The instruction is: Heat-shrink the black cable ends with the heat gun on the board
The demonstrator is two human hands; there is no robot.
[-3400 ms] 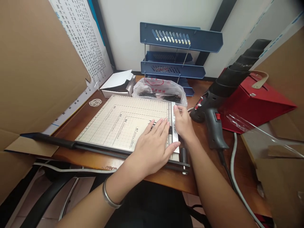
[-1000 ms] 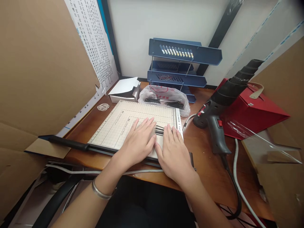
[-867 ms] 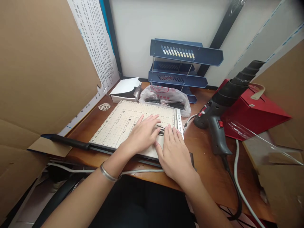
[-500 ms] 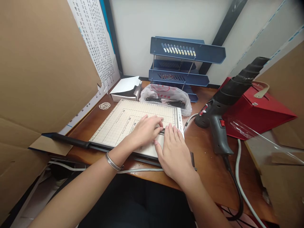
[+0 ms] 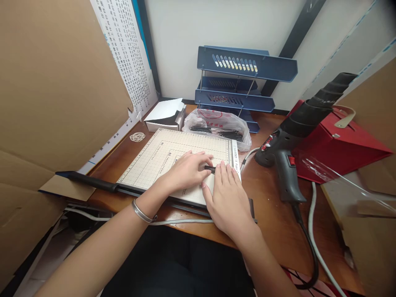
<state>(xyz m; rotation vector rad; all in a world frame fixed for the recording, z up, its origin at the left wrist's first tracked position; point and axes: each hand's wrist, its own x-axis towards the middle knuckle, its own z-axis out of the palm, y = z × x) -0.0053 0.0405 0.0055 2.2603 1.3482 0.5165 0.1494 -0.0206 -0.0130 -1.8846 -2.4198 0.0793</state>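
A paper cutter (image 5: 139,165) with a cream, grid-marked board lies on the desk in front of me. On the right part of the board is a small bundle of thin black strips (image 5: 210,168). My left hand (image 5: 188,171) is bent round the left end of the bundle, thumb and forefinger closed on it. My right hand (image 5: 227,198) lies flat, fingers together and stretched out, over the bundle's right end. Most of the bundle's length is hidden under both hands. The cutter's black handle (image 5: 93,181) is down along the near edge, at the left.
Behind the cutter are a clear plastic bag (image 5: 241,142) of black strips, an opened white box (image 5: 163,115) and a blue tray rack (image 5: 244,66). Rubber bands (image 5: 137,137) lie to the left. A heat gun (image 5: 284,165) with its cord and a red box (image 5: 349,144) stand right.
My left thumb and fingers have shifted slightly around the black strips, which now look more bunched together. My right hand stays flat in the same place. The view has moved a little.
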